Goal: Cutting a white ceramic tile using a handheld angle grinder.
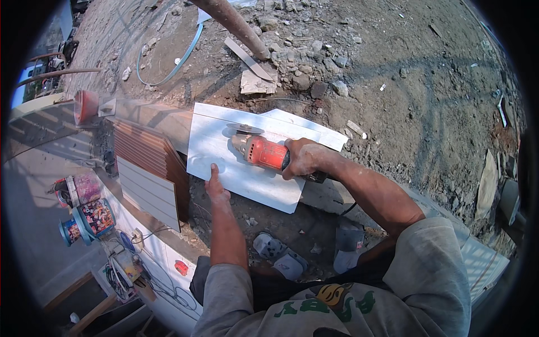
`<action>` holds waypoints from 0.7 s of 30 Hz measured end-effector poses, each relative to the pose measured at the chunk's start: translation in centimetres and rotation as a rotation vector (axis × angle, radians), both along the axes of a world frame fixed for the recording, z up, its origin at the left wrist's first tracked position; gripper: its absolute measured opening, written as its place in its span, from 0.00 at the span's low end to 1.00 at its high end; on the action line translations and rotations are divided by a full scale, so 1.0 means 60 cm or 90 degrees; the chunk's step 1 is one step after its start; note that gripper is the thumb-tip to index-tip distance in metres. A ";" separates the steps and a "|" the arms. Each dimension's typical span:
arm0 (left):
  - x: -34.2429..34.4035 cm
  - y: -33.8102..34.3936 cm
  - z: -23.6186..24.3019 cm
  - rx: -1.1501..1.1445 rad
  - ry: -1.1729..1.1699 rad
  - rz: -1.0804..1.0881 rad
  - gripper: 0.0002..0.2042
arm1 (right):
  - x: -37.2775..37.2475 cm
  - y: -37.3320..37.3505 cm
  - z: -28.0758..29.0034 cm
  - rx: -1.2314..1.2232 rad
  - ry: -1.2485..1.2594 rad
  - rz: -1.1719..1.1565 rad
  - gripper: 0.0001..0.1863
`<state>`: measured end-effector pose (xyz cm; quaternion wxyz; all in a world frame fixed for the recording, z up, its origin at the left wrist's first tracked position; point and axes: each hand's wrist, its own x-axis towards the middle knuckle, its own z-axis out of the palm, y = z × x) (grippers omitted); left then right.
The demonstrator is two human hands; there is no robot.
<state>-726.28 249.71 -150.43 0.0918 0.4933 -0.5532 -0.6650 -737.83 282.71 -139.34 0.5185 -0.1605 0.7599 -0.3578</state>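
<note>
My right hand is wrapped round the rear body of a red angle grinder. The grinder's dark disc is over the upper part of a white tile, near a thin line along its far edge; whether it touches cannot be told. My left hand grips the tile's near edge, thumb on top, its other fingers mostly hidden. Under the tile's far right side, another white tile piece sticks out.
Brown-backed tiles lean in a stack at the left. Buckets and tangled cords lie at the lower left. A reddish pot stands farther back. Rubble and a slanting pole are beyond the tile.
</note>
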 end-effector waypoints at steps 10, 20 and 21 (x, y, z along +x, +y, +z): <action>-0.004 0.017 0.011 -0.015 -0.003 0.007 0.26 | 0.006 0.011 -0.008 0.034 0.017 0.005 0.36; -0.006 0.026 0.009 -0.027 -0.003 0.027 0.29 | 0.004 0.027 -0.006 0.030 0.015 0.009 0.36; -0.006 0.027 0.008 -0.023 -0.003 0.026 0.29 | 0.004 0.028 -0.008 0.031 0.016 0.008 0.36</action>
